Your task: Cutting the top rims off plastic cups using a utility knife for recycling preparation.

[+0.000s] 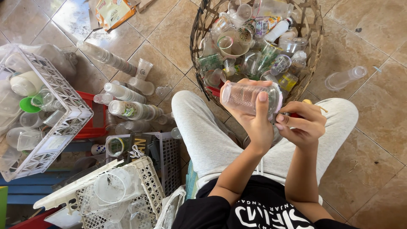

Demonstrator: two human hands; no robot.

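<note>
left hand [254, 121] gripping clear plastic cup [248, 96]

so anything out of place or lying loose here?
Yes: one clear plastic cup lies tipped on its side on the tile floor, alone, right of the woven basket. Several stacked cups lie loose on the floor left of it.

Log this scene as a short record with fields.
left hand: grips a clear plastic cup lying sideways
right hand: at the cup's base, pinching a small red-handled tool
basket: woven, full of used cups and bottles, in front of the knees
floor: tiles, stacked cups on the left
crates: white, holding more plastic
</note>
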